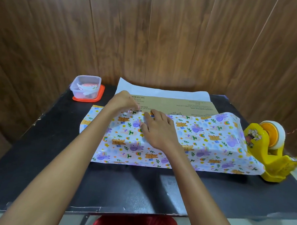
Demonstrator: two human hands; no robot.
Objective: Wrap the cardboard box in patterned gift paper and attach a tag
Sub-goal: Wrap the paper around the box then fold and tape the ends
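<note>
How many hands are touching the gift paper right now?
2. The left hand pinches the far edge of the gift paper; the right hand presses flat on top, just beside it.

Black tabletop (33, 147), scuffed, w/ a worn shiny patch toward the front edge. Directly on it: patterned gift paper (204, 144) spread across the centre, white underside showing at the far edge, near side folded up over a cardboard box (171, 104) that sits on the sheet. Far-left corner: orange lid (102, 92) lying flat, w/ a clear plastic container (85, 87) on top of it; lid & paper near but apart. Right edge: yellow tape dispenser (269, 155) w/ white tape roll (277, 134), base right up against the paper's right end.
</note>
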